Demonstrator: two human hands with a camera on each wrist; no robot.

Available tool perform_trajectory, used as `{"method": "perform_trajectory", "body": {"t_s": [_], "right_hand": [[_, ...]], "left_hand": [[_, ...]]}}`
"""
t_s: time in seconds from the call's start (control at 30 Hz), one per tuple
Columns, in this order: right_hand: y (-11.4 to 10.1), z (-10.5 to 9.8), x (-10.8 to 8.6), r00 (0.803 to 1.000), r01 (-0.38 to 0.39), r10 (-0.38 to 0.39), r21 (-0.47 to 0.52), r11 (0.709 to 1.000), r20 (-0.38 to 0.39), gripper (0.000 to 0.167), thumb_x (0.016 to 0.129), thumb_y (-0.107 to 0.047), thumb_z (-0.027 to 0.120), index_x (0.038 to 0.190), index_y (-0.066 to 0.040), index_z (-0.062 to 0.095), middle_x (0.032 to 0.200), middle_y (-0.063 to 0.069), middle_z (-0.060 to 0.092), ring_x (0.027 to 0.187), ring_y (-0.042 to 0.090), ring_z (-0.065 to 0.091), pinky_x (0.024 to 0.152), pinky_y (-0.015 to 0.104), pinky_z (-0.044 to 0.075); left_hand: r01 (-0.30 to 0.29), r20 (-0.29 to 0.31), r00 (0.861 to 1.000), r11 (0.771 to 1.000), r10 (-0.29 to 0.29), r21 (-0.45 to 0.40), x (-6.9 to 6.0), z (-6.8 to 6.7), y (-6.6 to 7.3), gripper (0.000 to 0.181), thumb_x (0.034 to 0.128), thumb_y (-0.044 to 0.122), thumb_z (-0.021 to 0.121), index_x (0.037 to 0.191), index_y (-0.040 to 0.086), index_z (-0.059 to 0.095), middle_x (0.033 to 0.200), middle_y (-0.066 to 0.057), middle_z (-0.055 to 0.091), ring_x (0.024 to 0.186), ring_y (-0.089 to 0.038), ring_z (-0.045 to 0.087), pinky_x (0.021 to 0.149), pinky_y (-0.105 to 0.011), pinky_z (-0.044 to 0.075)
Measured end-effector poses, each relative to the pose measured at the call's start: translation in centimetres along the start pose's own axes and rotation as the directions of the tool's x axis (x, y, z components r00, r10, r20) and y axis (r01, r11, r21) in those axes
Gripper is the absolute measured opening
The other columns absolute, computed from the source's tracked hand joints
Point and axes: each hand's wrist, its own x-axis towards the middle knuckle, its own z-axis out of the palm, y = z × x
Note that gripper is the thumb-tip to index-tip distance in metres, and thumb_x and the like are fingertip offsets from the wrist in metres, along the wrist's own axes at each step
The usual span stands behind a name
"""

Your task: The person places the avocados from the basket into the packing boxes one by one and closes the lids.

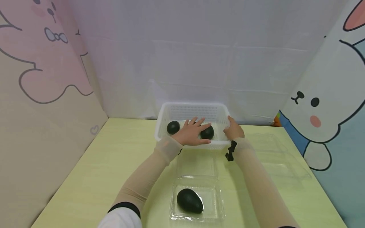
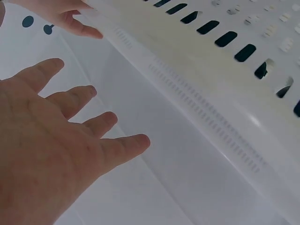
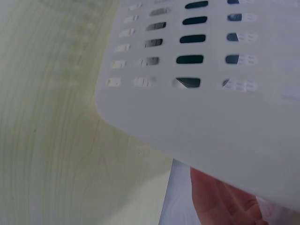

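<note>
A white slatted basket (image 1: 196, 107) at the back of the table holds dark green, egg-shaped fruits; one (image 1: 173, 127) lies left of my left hand (image 1: 190, 133), another (image 1: 207, 132) partly under its fingers. That hand is spread flat over the basket; whether it touches the fruit I cannot tell. In the left wrist view its fingers are extended (image 2: 56, 140). My right hand (image 1: 234, 129) grips the basket's right rim; in the right wrist view it (image 3: 225, 201) shows below the basket wall (image 3: 197, 126), fingers partly hidden.
An open clear plastic box (image 1: 214, 205) with one dark fruit (image 1: 189, 200) in it stands near the front, its lid (image 1: 196, 166) folded back towards the basket. More clear plastic containers (image 1: 278, 163) lie at the right. White sheeting hangs behind the table (image 1: 114, 177).
</note>
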Motion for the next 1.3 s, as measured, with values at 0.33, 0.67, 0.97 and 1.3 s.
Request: {"method": "perform_trajectory", "body": {"t_s": [0.33, 0.67, 0.97, 1.3], "right_hand": [[0.4, 0.2, 0.4, 1.000, 0.008, -0.008, 0.002, 1.000, -0.005, 0.075, 0.093, -0.012, 0.056, 0.156, -0.011, 0.016, 0.133, 0.028, 0.053, 0.096, 0.040, 0.061, 0.081, 0.051, 0.048], [1.1, 0.4, 0.7, 1.000, -0.021, 0.021, 0.044, 0.999, 0.010, 0.076, 0.092, -0.013, 0.057, 0.156, -0.014, 0.017, 0.140, 0.025, 0.048, 0.106, 0.041, 0.057, 0.090, 0.054, 0.044], [1.4, 0.6, 0.7, 1.000, -0.022, 0.022, 0.032, 0.999, -0.013, 0.075, 0.093, -0.013, 0.056, 0.156, -0.014, 0.017, 0.137, 0.025, 0.051, 0.100, 0.039, 0.060, 0.086, 0.052, 0.047], [0.9, 0.4, 0.2, 1.000, -0.028, 0.028, 0.033, 0.999, 0.013, 0.076, 0.093, -0.013, 0.056, 0.157, -0.014, 0.015, 0.139, 0.024, 0.050, 0.100, 0.038, 0.059, 0.087, 0.050, 0.045]], "left_hand": [[0.008, 0.029, 1.000, 0.999, -0.007, -0.036, 0.9, -0.5, -0.3, 0.076, 0.0914, 0.064, 0.047, 0.155, 0.029, 0.025, 0.162, -0.008, 0.011, 0.147, -0.036, 0.005, 0.114, -0.060, 0.009], [0.006, 0.058, 0.998, 0.999, -0.003, -0.045, 1.8, -0.4, -0.3, 0.077, 0.0909, 0.065, 0.048, 0.155, 0.030, 0.023, 0.163, -0.007, 0.009, 0.147, -0.036, 0.004, 0.114, -0.060, 0.007], [0.018, 0.048, 0.999, 0.999, -0.016, -0.046, 2.5, -0.5, -0.3, 0.075, 0.0930, 0.062, 0.047, 0.155, 0.028, 0.024, 0.162, -0.008, 0.010, 0.147, -0.037, 0.006, 0.114, -0.059, 0.008], [0.026, 0.069, 0.997, 0.998, -0.023, -0.050, 3.1, -0.1, -0.6, 0.074, 0.0926, 0.062, 0.047, 0.155, 0.029, 0.025, 0.162, -0.007, 0.009, 0.147, -0.037, 0.005, 0.114, -0.059, 0.008]]}}
